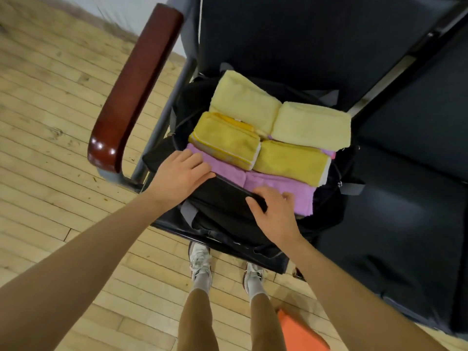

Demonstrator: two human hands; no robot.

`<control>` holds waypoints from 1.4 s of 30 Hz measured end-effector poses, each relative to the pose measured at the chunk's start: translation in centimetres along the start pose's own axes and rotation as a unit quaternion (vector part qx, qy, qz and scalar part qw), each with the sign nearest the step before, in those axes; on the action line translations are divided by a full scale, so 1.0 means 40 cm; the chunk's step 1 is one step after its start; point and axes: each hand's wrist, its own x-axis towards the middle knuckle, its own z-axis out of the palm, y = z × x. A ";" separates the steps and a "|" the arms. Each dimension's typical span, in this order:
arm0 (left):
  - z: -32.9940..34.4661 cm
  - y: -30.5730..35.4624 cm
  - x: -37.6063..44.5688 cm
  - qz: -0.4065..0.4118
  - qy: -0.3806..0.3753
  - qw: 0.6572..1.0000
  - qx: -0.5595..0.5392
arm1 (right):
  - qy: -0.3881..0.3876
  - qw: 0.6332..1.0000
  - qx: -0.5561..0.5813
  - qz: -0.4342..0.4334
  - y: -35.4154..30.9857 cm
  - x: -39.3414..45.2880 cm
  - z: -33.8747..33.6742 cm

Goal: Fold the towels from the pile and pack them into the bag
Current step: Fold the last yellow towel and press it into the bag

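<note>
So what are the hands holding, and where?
Both hands, left and right, grip the black bag by the near edge of its opening.

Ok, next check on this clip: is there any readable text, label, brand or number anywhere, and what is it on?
None can be read.
Black bag: no print or logo shows.
Folded towels: plain, no visible tag text.
Shoes: markings too blurred to read.
Chair armrest: no lettering.
</note>
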 end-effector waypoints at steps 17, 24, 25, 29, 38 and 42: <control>0.116 0.177 0.112 -0.106 -0.035 0.992 -0.065 | 0.070 0.996 0.023 -0.049 0.161 0.033 -0.127; 0.119 0.164 0.193 -0.199 -0.046 0.977 -0.068 | 0.029 0.999 -0.005 0.017 0.297 0.047 -0.218; 0.119 0.170 0.209 -0.218 -0.047 0.972 -0.070 | 0.040 0.999 -0.005 0.014 0.302 0.058 -0.236; 0.116 0.175 0.303 -0.314 -0.025 0.945 -0.090 | 0.103 0.994 0.035 0.023 0.291 0.142 -0.301; 0.220 0.107 0.365 -0.329 -0.058 0.939 -0.087 | 0.109 0.992 -0.018 0.063 0.297 0.286 -0.285; 0.224 0.068 0.327 -0.270 -0.095 0.952 -0.105 | 0.074 0.991 -0.073 0.079 0.292 0.288 -0.244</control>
